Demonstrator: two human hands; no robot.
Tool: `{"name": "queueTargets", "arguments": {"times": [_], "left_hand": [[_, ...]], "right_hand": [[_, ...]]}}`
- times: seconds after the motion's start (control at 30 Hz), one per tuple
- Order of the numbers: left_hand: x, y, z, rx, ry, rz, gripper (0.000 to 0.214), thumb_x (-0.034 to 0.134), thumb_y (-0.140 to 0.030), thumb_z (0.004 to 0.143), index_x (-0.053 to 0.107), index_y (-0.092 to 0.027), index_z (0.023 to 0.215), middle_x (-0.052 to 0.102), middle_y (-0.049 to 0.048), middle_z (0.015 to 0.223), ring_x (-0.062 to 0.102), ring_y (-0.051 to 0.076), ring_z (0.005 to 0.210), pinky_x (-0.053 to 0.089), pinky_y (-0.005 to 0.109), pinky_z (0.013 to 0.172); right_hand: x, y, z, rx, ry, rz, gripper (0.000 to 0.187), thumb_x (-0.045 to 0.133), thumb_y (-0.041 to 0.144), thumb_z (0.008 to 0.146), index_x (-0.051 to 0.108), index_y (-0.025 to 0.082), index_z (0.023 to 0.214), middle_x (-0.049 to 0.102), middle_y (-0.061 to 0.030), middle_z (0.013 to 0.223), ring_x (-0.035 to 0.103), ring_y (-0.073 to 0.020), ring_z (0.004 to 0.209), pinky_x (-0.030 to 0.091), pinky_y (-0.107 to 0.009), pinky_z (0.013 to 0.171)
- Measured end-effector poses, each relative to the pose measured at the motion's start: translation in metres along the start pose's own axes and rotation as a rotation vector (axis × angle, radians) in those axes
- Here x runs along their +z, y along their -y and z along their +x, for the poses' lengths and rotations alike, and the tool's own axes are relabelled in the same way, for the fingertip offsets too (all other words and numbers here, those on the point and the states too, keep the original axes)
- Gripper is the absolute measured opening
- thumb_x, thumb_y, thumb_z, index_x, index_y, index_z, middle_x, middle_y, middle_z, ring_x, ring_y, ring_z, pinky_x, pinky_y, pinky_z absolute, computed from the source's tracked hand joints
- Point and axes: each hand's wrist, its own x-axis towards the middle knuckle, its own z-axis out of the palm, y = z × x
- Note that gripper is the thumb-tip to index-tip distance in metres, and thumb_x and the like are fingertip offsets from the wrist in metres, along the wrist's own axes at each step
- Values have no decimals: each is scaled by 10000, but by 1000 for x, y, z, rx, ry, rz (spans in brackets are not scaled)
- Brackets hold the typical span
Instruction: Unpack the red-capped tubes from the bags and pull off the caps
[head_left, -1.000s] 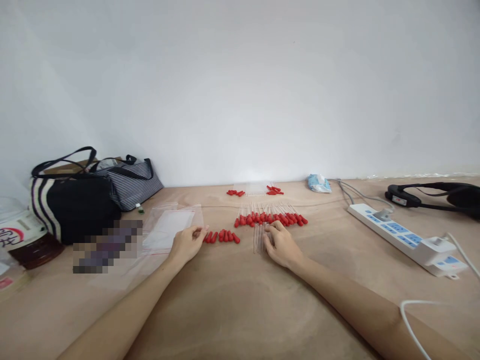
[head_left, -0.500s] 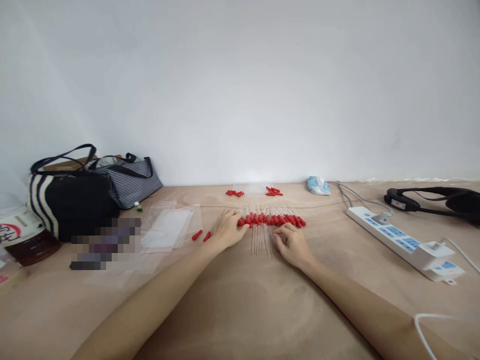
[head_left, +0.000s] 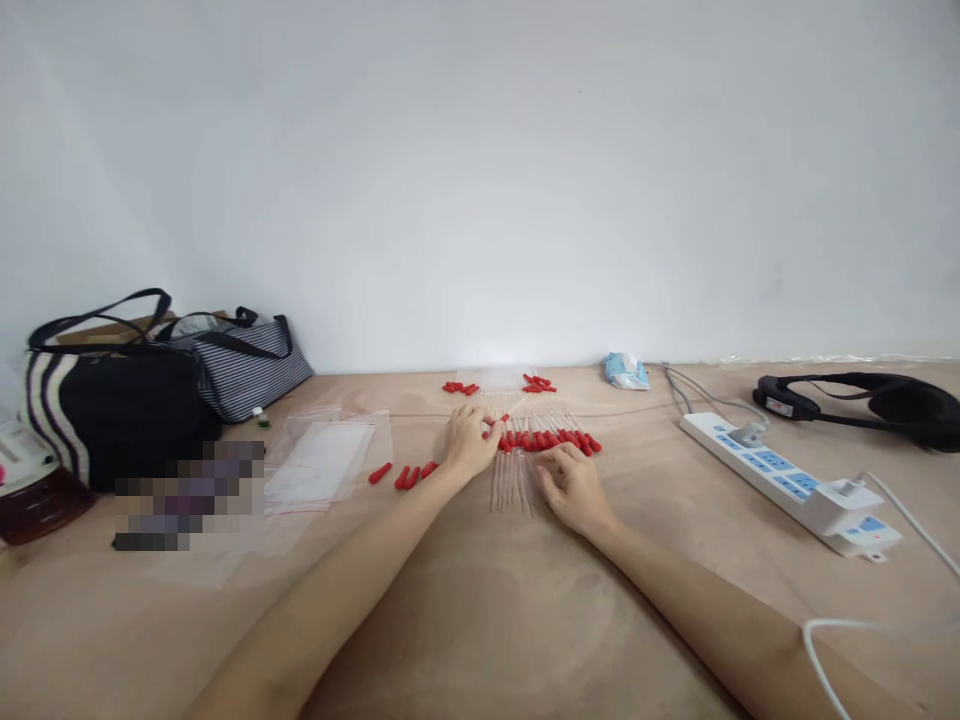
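Observation:
My left hand [head_left: 474,442] is closed with fingers pinching a dropper by its red rubber bulb [head_left: 501,421], its thin clear tube pointing up and right. Beneath and beside it lies a row of droppers with red bulbs [head_left: 551,440], most tubes pointing away from me. Several clear tubes [head_left: 512,485] point towards me below the row. My right hand [head_left: 574,487] rests at the row's near right side, fingers loosely curled with thumb and index finger apart; nothing shows in it. Several red bulbs [head_left: 407,477] lie left of my left wrist, one partly hidden behind it.
At the back lie more red-bulbed droppers [head_left: 540,383] and a clear bag [head_left: 501,380]. Plastic zip bags [head_left: 322,460] lie left. Beyond are a black bag [head_left: 127,410], a striped bag [head_left: 251,370] and a bottle [head_left: 45,505]. A power strip [head_left: 772,465] and tissue pack [head_left: 626,371] sit right.
My left hand has lifted a red-bulbed dropper from the left end of the row. More red bulbs now show beside my left wrist. The view has shifted slightly; my right hand has barely moved.

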Motion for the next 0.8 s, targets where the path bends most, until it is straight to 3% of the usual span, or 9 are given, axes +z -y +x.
{"name": "queueTargets", "arguments": {"times": [0.17, 0.27, 0.37, 0.5, 0.6, 0.73, 0.8], "left_hand": [[-41, 22, -49, 136, 36, -123, 111, 500, -251, 791, 573, -180, 748, 578, 32, 867, 516, 175, 872, 407, 321, 796], [-54, 34, -76, 275, 80, -166, 102, 504, -260, 801, 579, -193, 785, 584, 33, 889, 514, 177, 885, 400, 337, 802], [-54, 39, -87, 384, 100, -176, 83, 512, -253, 805, 578, -203, 817, 595, 37, 899, 511, 180, 903, 394, 349, 819], [-49, 37, -88, 473, 73, -163, 69, 531, -255, 796, 577, -205, 809, 611, 37, 880, 511, 183, 920, 399, 348, 831], [-48, 33, -88, 478, 69, -144, 98, 512, -262, 803, 580, -207, 848, 616, 46, 930, 511, 187, 954, 396, 359, 861], [-46, 30, -89, 516, 82, -101, 293, 537, -342, 781, 553, -202, 1038, 603, 65, 1060, 481, 218, 1065, 369, 400, 918], [-43, 28, -89, 554, 81, -91, 219, 525, -319, 797, 591, -210, 975, 624, 49, 1043, 493, 211, 1068, 361, 405, 929]], "right_hand": [[-5, 9, 2, -94, -164, -13, 370, 507, 255, 766, 478, 139, 1116, 506, -131, 1044, 467, -220, 991, 389, -379, 837], [-9, 20, 2, -238, -59, -87, 395, 525, 321, 778, 496, 196, 1152, 478, -123, 1145, 430, -237, 1063, 343, -416, 880], [-10, 29, 1, -347, 109, -140, 298, 534, 363, 784, 576, 269, 1064, 513, -78, 1150, 430, -237, 1073, 283, -460, 915], [-6, 33, -2, -406, 209, -139, 176, 512, 346, 810, 639, 289, 917, 566, -44, 1084, 451, -214, 1051, 259, -475, 929], [-4, 34, -4, -440, 207, -117, 151, 513, 313, 811, 647, 261, 857, 594, -45, 1017, 470, -203, 1025, 276, -467, 929], [-4, 37, -7, -515, 152, -92, 140, 510, 277, 811, 635, 253, 870, 618, -30, 946, 502, -175, 968, 291, -445, 941], [-4, 40, -8, -552, 135, -90, 140, 504, 263, 814, 628, 250, 879, 630, -22, 908, 511, -169, 942, 293, -442, 947]]}}
